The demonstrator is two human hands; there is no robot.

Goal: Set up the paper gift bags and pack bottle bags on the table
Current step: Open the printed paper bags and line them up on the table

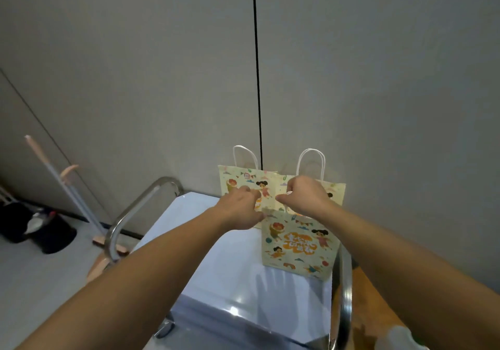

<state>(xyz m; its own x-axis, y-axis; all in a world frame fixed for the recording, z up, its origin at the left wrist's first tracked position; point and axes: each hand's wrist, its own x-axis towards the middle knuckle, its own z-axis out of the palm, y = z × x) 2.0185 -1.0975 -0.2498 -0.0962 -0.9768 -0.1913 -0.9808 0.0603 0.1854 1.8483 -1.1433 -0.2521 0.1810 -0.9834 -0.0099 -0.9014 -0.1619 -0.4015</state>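
Three pale yellow paper gift bags with cartoon prints stand at the far end of the white table (216,263). The front bag (297,244) stands upright nearest me. Behind it are a left bag (232,184) and a right bag (336,193), both with white cord handles and leaning by the wall. My left hand (243,209) and my right hand (305,195) reach over the top edge of the front bag, fingers curled and pinching its rim. The front bag's handles are hidden by my hands.
Chrome rails (130,214) frame the table on the left and right (343,295). A grey wall with a black seam stands close behind the bags. On the floor at left are a mop-like pole stand (81,203) and dark objects (40,228). A wooden surface (373,301) lies at right.
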